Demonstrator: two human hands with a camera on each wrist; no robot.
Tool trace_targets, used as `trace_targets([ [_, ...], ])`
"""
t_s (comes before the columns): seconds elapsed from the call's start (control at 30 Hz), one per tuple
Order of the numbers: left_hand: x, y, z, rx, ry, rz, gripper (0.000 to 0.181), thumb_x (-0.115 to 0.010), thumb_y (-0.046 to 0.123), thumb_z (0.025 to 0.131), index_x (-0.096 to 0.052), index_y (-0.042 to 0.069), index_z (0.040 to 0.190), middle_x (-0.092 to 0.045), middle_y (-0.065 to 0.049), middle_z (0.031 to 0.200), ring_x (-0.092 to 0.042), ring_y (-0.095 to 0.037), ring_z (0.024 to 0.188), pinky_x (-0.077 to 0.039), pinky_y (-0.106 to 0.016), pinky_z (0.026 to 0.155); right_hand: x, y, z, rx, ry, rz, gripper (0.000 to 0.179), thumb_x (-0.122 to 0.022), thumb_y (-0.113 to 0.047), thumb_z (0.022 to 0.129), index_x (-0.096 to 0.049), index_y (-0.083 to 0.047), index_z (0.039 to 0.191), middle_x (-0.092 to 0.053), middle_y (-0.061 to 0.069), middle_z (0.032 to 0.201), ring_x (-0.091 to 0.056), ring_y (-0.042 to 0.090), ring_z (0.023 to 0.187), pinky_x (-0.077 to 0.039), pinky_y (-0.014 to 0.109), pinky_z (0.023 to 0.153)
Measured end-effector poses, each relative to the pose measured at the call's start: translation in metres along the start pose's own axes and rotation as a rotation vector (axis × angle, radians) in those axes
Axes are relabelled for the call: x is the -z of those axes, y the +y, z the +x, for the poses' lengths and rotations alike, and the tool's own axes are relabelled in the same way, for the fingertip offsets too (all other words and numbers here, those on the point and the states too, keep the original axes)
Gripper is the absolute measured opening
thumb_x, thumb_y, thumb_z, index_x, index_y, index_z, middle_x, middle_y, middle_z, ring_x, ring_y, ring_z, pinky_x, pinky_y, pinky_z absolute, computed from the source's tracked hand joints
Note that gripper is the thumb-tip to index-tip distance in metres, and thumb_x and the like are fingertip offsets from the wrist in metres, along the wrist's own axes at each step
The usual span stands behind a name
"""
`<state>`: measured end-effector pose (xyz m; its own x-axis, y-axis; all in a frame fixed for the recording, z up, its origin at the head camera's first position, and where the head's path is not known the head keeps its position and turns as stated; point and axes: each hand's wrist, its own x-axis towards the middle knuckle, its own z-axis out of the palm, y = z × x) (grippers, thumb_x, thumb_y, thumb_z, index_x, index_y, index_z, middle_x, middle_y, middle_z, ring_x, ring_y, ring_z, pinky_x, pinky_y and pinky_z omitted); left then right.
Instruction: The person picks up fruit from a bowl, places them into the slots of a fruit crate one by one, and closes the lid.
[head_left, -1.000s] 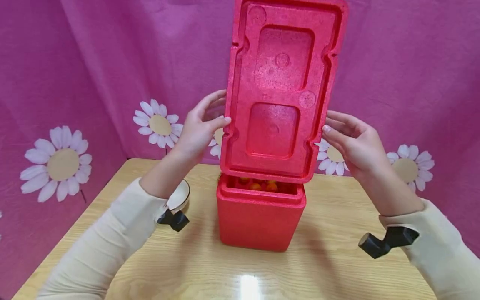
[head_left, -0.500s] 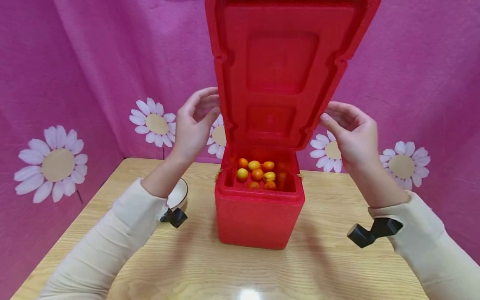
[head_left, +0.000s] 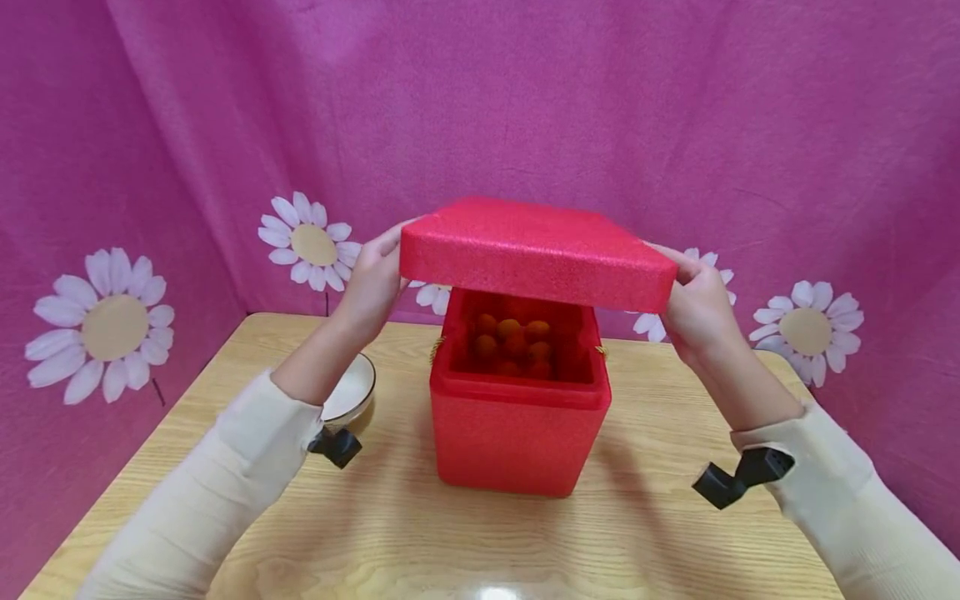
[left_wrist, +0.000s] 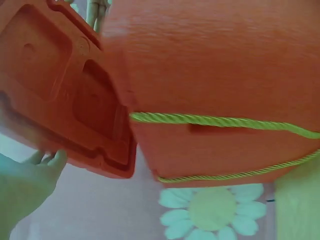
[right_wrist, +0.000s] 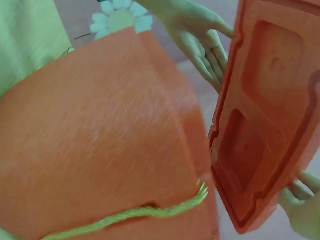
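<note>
A red foam box lid (head_left: 536, 258) hangs tilted above a red foam box (head_left: 517, 442), its top facing up and its near edge raised. My left hand (head_left: 371, 287) grips the lid's left edge, and my right hand (head_left: 699, 308) grips the right edge; some fingers are hidden by the lid. Inside the box lie several small round orange and yellow fruits (head_left: 513, 343), shaded by the lid. Both wrist views catch the lid's recessed underside, beside the box. A yellow cord (left_wrist: 215, 120) runs along the box's side in the left wrist view.
A white bowl (head_left: 352, 390) with a dark rim stands left of the box, partly behind my left forearm. Everything rests on a light wooden table (head_left: 375, 533). A pink curtain (head_left: 540, 100) with white daisies hangs close behind and at the left.
The lid has swung from nearly upright, underside towards me, to almost flat over the box, its near edge coming down towards me. Both hands have kept hold of its sides.
</note>
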<state>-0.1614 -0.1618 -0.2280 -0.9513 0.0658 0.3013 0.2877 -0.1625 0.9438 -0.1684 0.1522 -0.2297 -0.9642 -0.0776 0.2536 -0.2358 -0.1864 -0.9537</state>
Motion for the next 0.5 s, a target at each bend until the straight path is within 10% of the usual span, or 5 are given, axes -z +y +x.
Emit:
trace_targets([
  [0.2,0.011,-0.017,-0.008,0.051,-0.062,0.132,0.044,-0.043,0.008,0.100,-0.042,-0.006,0.141,-0.045,-0.025,0.145,-0.060,0.006,0.097,-0.051,-0.014,0.090,0.016,0.016,-0.001,-0.048,-0.190,-0.018,0.032,-0.059,-0.003,0.091,-0.070,-0.021,0.115,-0.071,-0.010,0.105,-0.069,0.004,0.090,-0.056,0.017,0.077],
  [0.5,0.020,-0.029,-0.017,0.017,-0.018,0.256,0.038,-0.064,0.008,0.090,-0.060,-0.003,0.126,-0.072,0.020,0.098,-0.064,0.005,0.099,-0.051,-0.016,0.090,0.030,0.036,-0.002,0.123,-0.332,-0.031,0.039,-0.055,0.010,0.090,-0.067,-0.009,0.121,-0.073,-0.006,0.109,-0.069,0.004,0.101,-0.055,0.017,0.083],
])
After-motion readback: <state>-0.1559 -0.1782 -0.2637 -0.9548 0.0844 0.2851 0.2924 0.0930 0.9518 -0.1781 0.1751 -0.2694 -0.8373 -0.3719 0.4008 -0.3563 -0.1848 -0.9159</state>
